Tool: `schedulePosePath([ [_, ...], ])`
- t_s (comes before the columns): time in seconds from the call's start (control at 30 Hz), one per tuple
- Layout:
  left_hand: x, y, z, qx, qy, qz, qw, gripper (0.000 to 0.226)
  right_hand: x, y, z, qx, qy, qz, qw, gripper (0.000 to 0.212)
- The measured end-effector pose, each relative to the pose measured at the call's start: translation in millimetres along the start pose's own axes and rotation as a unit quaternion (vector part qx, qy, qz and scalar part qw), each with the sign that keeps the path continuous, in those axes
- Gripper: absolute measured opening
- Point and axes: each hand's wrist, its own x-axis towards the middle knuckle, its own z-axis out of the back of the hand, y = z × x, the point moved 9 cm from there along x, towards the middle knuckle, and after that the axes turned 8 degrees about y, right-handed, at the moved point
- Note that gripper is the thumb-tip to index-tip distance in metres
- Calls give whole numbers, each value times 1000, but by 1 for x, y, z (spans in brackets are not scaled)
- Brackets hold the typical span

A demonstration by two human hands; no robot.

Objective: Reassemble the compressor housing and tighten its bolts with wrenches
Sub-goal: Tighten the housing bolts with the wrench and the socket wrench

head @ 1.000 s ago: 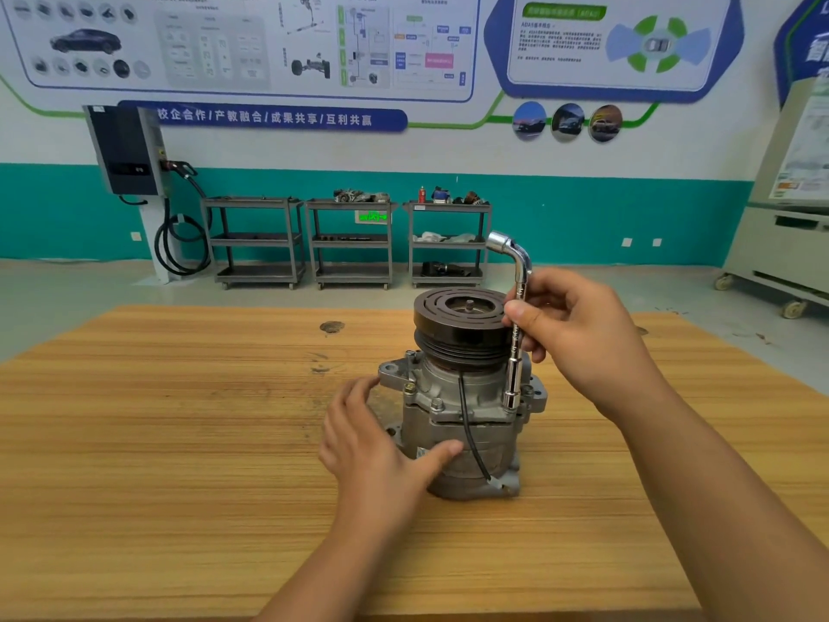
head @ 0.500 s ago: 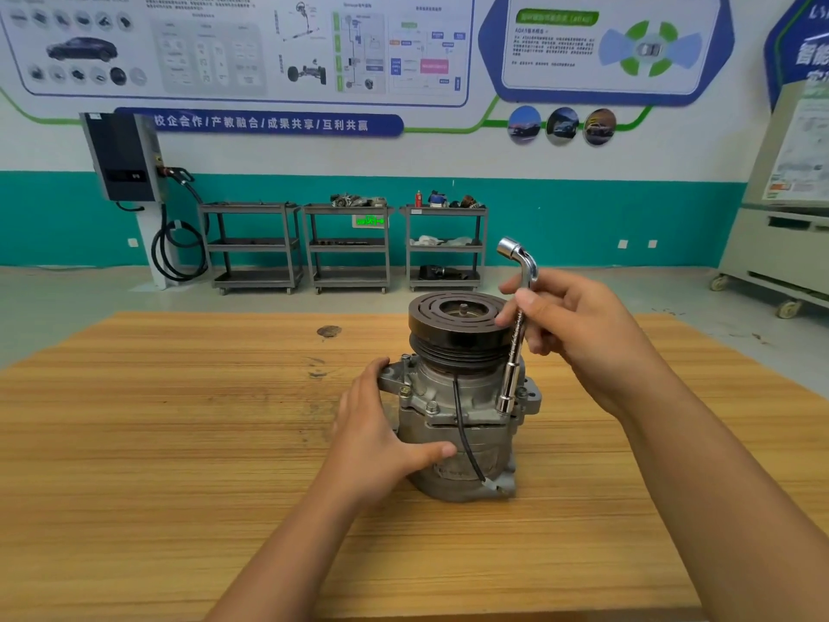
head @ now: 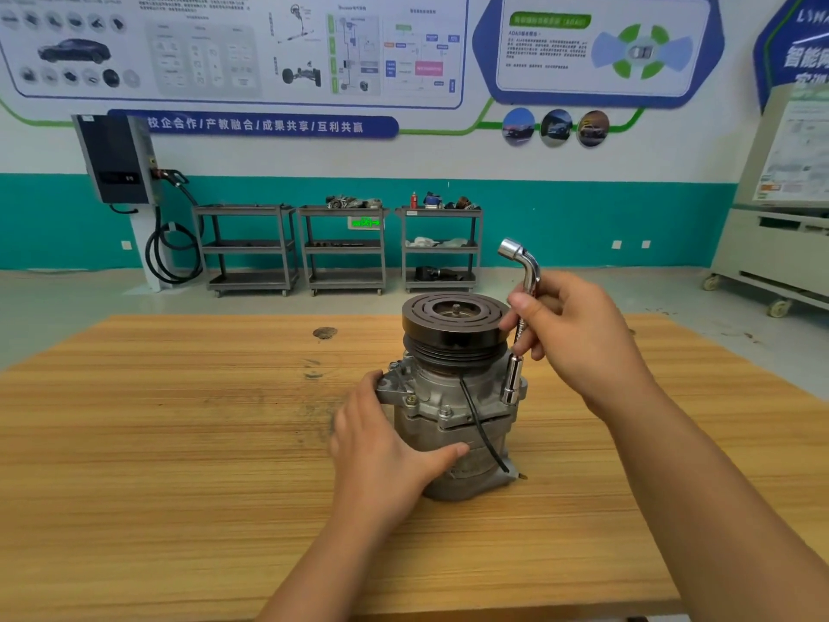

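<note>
Compressor housing [head: 453, 424] stands upright mid-bench [head: 179, 442]; left hand [head: 381, 446] fingers grip its left flank; right hand [head: 578, 338] fingers pinch the L-wrench [head: 512, 381], shaft near-vertical, socket apparently meeting the housing's right flange.

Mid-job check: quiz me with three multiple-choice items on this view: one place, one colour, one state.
1. The L-shaped wrench's lower socket is: A) lying flat on wood B) at the compressor's flange C) on the floor.
2. The pulley is: A) black B) red C) yellow.
3. The left hand: A) hangs idle B) grips the compressor C) holds a second tool.
Key: B, the upright wrench's socket meets the flange; A, the grooved disc on top is black; B, thumb and fingers wrap the housing.
</note>
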Motion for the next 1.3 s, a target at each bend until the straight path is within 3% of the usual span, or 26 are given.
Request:
schedulePosePath([
  [0.1,0,-1,1,5,-7,0,1000,126,-3,-2,3,43,29,2,999,19],
  [0.33,-11,-7,2,32,-55,13,998,124,-6,-5,0,34,-65,36,997,24],
  [0.5,-22,-16,0,90,-93,24,991,123,-4,-9,0,45,-69,59,995,20],
  [0.63,-22,-22,2,160,-106,18,981,121,-6,9,15,132,-127,132,974,24],
  [0.73,-20,-25,0,169,-105,19,980,121,0,17,7,184,-68,134,971,22],
  [0.87,-22,-37,-12,154,-107,10,982,122,-5,21,-19,90,-1,131,987,15],
  [1.3,-30,-37,-7,225,-129,-48,965,103,-2,6,-26,68,25,105,992,10],
])
